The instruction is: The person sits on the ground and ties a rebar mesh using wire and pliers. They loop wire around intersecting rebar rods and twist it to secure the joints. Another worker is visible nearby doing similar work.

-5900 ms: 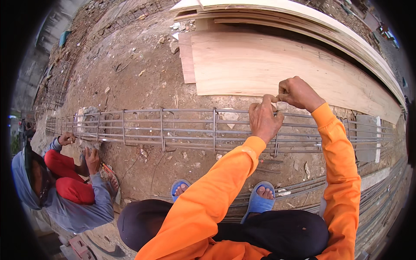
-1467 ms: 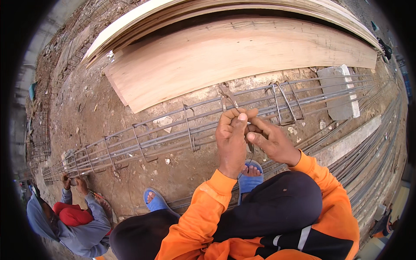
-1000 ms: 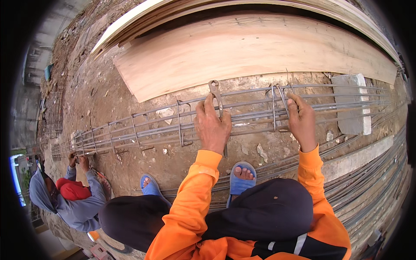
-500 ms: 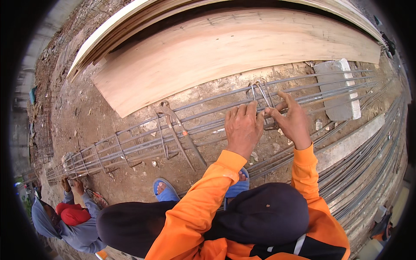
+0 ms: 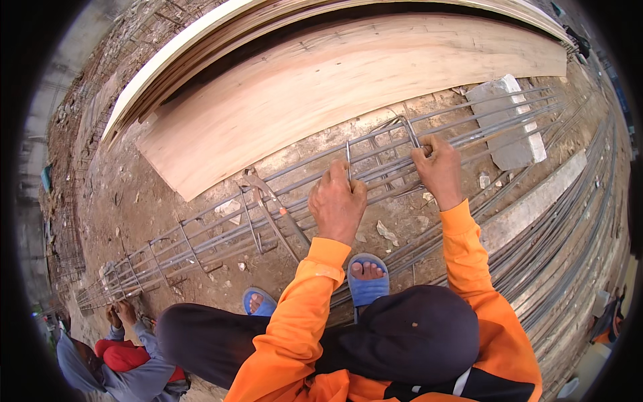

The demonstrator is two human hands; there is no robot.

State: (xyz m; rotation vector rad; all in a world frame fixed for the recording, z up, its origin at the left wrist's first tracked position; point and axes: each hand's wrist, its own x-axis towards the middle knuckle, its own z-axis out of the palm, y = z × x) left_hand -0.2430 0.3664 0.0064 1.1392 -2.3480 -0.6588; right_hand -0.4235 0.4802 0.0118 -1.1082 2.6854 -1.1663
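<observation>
A long cage of steel reinforcing bars (image 5: 311,158) runs across in front of me, from lower left to upper right. My left hand (image 5: 337,206) is closed on a wire stirrup (image 5: 348,152), a bent steel loop standing upright around the bars. Farther right, my right hand (image 5: 439,173) pinches another stirrup (image 5: 408,128) at its near side; further loops lean beside it, partly overlapping. Left of my hands, a pair of long-handled pincers (image 5: 269,202) lies across the bars, jaws toward the far side. Several stirrups (image 5: 189,242) stand spaced along the cage's left part.
Beyond the cage lie stacked plywood sheets (image 5: 348,74). A concrete block (image 5: 507,127) sits under the bars' right end. Many loose bars (image 5: 569,248) and a pale beam (image 5: 536,201) lie at the right. A co-worker (image 5: 127,358) crouches at the lower left, hands near the cage.
My left hand has moved left along the bars with one stirrup, away from the bunched loops. My right hand has closed on a stirrup at the right. The view has shifted slightly.
</observation>
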